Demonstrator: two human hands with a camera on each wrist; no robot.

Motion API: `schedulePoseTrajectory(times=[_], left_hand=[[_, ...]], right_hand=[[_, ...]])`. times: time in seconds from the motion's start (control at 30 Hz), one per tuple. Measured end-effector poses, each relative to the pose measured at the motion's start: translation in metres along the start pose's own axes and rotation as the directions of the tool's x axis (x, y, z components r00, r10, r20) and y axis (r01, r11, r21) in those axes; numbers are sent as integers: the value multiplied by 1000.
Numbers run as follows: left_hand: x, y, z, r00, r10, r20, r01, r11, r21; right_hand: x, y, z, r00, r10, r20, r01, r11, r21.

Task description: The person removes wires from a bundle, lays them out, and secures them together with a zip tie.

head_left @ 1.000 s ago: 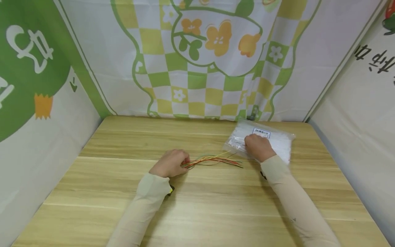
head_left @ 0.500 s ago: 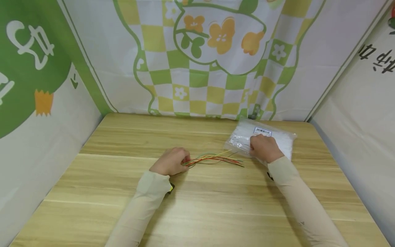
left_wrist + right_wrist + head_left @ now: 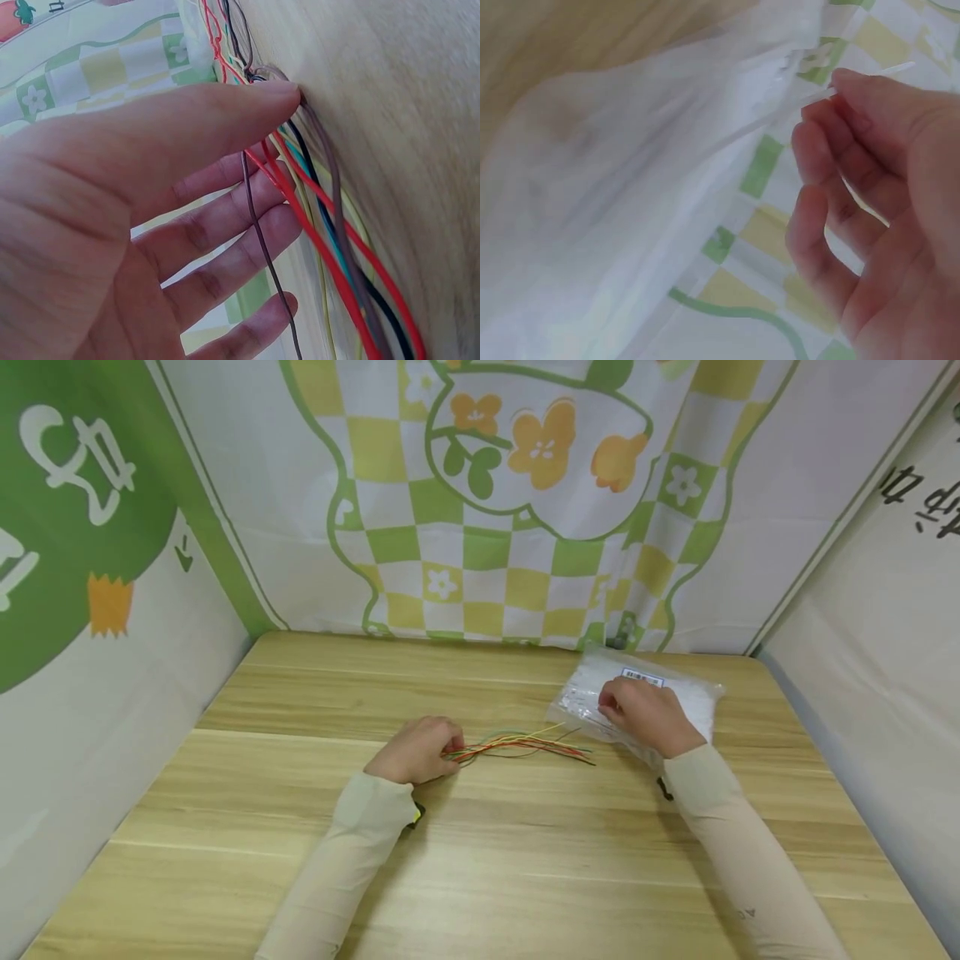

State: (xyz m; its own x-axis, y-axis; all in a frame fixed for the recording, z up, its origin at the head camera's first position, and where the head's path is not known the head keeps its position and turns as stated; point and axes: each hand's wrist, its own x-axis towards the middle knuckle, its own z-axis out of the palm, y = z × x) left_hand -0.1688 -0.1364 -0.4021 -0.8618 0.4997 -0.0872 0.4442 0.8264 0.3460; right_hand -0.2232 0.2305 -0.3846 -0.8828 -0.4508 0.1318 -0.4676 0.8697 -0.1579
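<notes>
In the head view, my left hand (image 3: 416, 752) holds a bundle of thin coloured wires (image 3: 517, 744) near the middle of the table. Red, black, brown, teal and yellow wires (image 3: 315, 232) run between thumb and fingers in the left wrist view. My right hand (image 3: 654, 714) is over a clear plastic bag (image 3: 579, 697) packed with white strips. Between thumb and forefinger it pinches a slim white cable tie (image 3: 750, 129), whose long end reaches toward the bag in the right wrist view. The other fingers of that hand are curled loosely.
The wooden table (image 3: 480, 860) ends at a printed cloth (image 3: 495, 568) behind the bag. White cloth walls rise on both sides. A barcode label (image 3: 642, 677) sits on the bag, partly behind the right hand.
My right hand has shifted slightly right over the bag and turned, so its pinching fingertips now point left. The left hand keeps its hold on the wires.
</notes>
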Motion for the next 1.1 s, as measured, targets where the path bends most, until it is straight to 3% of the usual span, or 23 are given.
schedulePoseTrajectory(times=[0.3,0.47,0.7,0.9,1.1], left_hand=[[-1,1,0,1000,-19,0,19,999,-30],[0,0,1,1000,-18,1,18,999,-28],[-1,2,-1,1000,-25,9,25,1000,-14],[-1,2,0,1000,-20,10,20,1000,-14],[-1,3,-1,1000,-19,10,19,1000,-17]], right_hand=[[8,-18,-17,990,-113,-86,120,990,81],[15,-32,-30,967,-207,-152,221,972,82],[15,-51,-46,945,-246,-218,281,948,149],[13,-62,-51,955,-217,-201,268,921,283],[10,-74,-44,982,-149,-115,187,850,492]])
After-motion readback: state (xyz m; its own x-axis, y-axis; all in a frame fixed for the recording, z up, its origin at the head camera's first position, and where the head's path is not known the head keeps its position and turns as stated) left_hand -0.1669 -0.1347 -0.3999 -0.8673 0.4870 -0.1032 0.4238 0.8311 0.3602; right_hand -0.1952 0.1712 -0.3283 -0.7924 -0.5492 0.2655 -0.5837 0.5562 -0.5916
